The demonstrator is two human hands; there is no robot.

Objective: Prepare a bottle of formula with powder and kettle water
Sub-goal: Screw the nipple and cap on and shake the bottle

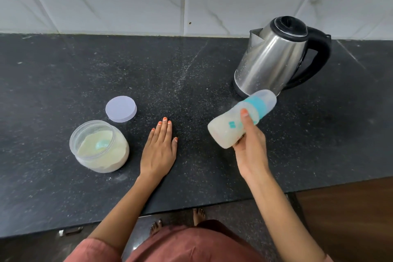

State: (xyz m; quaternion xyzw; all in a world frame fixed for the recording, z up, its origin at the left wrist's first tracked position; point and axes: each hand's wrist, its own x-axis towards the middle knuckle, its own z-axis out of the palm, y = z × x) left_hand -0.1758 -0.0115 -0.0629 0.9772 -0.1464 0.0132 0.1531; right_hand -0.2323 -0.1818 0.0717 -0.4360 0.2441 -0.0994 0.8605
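Open powder jar (pixel 106 166) stands at left, part-filled with pale powder (pixel 91 149); a teal scoop (pixel 102 144) lies in it. Its lid (pixel 121 109) lies flat on the counter (pixel 191 59) just behind. The left hand (pixel 159 147) rests palm-down beside the jar, fingers straight and together. Bare counter runs from this hand to the rear wall; the front edge lies close to the person. The right hand (pixel 252 147) grips the bottle (pixel 229 125), well apart from the left hand. The bottle is capped, tilted and holds cloudy white liquid, cap end toward the upright kettle (pixel 274 59).
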